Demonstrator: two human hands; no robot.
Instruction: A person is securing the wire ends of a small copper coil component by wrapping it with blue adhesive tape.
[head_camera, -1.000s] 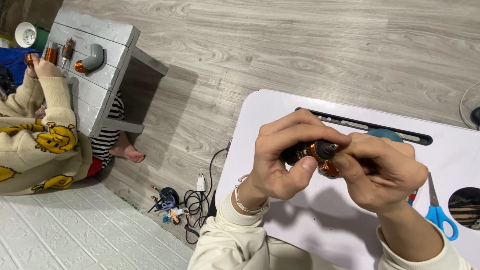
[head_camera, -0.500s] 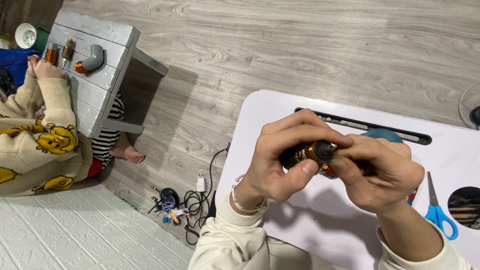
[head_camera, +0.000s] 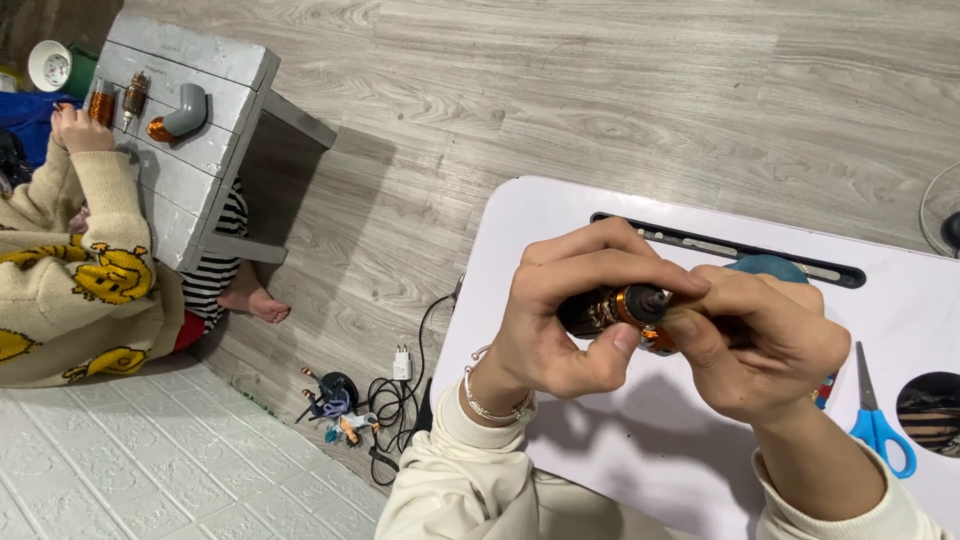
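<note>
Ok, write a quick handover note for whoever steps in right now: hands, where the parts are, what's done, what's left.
Left hand: gripping the dark body of a small motor rotor with copper windings, held above the white table.
Right hand: fingers closed on the rotor's shaft end and a second copper part, mostly hidden.
On the table: blue scissors to the right, a long dark slot at the far edge.
Done: cannot tell; both parts are in hand, pressed together.
Left: whether they are joined is hidden by the fingers; check before letting go.
</note>
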